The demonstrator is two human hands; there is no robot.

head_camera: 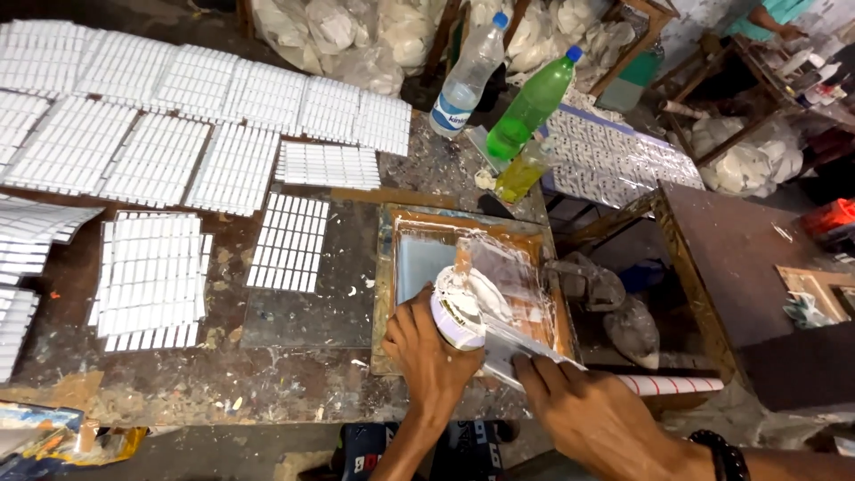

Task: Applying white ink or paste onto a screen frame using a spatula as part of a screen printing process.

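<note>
White paste coats the wooden-framed screen (419, 258). Left hand (432, 352) has its fingers clamped round a small tub (457, 312) tipped over the mesh; right hand (592, 414) presses a flat scraper (525, 352) with fingers together. Best practice, judged: pour sparingly, keep blade low.

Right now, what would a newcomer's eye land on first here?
Rows of white rectangular tile sheets cover the worktable's left side. At centre, the left hand tilts a white paint-smeared tin over a wooden-framed printing screen, while the right hand presses a flat scraper blade. Behind stands a green plastic bottle.
</note>
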